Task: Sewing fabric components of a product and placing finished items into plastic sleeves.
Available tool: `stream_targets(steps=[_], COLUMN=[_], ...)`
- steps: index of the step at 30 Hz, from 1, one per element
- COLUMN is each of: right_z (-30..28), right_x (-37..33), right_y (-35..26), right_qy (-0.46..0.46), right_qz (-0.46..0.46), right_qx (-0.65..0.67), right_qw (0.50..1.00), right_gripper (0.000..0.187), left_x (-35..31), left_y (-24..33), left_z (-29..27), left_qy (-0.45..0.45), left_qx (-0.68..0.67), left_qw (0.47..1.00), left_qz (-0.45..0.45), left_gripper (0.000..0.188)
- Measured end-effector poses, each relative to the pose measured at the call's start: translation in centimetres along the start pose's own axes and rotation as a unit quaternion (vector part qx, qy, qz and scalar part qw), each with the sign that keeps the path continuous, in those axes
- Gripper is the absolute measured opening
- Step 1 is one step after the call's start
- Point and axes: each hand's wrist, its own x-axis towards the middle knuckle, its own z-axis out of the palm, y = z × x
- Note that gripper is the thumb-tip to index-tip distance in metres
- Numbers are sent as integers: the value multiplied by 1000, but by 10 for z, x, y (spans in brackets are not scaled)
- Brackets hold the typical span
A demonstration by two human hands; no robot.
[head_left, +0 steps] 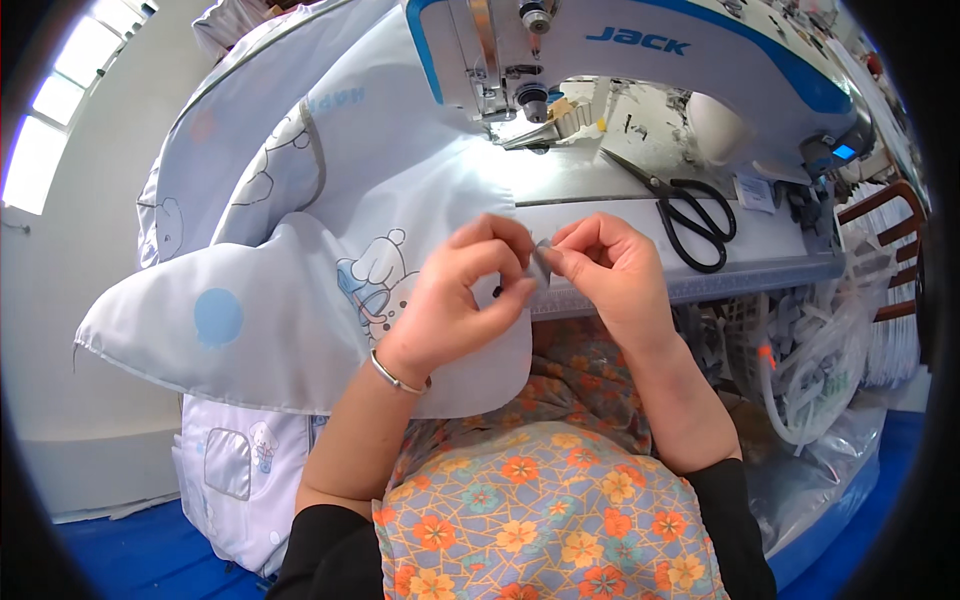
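My left hand (465, 285) and my right hand (612, 268) meet in front of the sewing machine (640, 45), fingertips almost touching. Between them is a small grey strip of fabric (541, 262), pinched by my right thumb and forefinger. My left fingers are curled into a pinch at the strip's other side; what they grip is partly hidden. Below my left hand spreads pale, shiny printed fabric (270, 340) with a cartoon animal and a blue dot. Its upper part reaches the lit area by the machine's needle. A tiny dark item shows by my left fingertips.
Black-handled scissors (690, 215) lie open on the machine bed, right of my hands. More printed fabric (215, 490) hangs at the lower left. Clear plastic bags (825, 350) and a brown chair back (895, 240) stand at the right. A floral apron (560, 510) covers my lap.
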Motion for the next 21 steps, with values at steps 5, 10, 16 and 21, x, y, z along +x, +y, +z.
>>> stream_targets(steps=[5, 10, 16, 21], right_z=[5, 4, 8, 12], right_x=[10, 12, 7, 10], right_y=[2, 1, 10, 12], right_qy=[5, -20, 0, 18], right_qz=[-68, 2, -62, -122], right_qx=[-36, -14, 7, -47], right_qw=[997, 1000, 998, 991], right_gripper=[6, 7, 7, 8], left_x=[-1, -6, -2, -3], left_y=[-5, -1, -4, -13], left_z=[-4, -8, 0, 4], left_qy=[62, 41, 101, 92], left_qx=[-17, 8, -148, -264], left_qw=[998, 999, 981, 926], left_qz=[7, 3, -78, -253], left_gripper=[16, 16, 7, 15])
